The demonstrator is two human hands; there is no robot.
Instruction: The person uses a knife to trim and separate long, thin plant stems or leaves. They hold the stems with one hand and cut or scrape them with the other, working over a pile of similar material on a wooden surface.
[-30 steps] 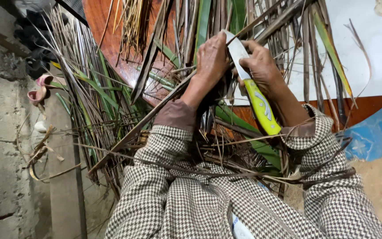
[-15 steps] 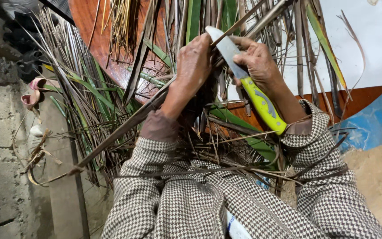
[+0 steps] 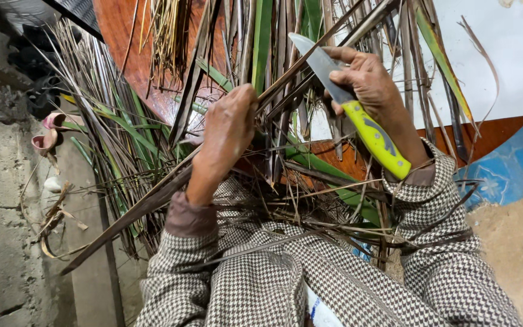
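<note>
The stalk point(image 3: 152, 203) runs from 7 o'clock up to 1 o'clock, and your left hand point(image 3: 228, 130) is clenched round its middle. Your right hand point(image 3: 367, 82), closed on the knife point(image 3: 349, 103) (yellow-green handle), lays the blade across the stalk just at 2 o'clock of your left fingers. If the blade skids along the hard rib, it could run into those fingers. The loose leaves point(image 3: 122, 139) all around could snag your stroke.
</note>
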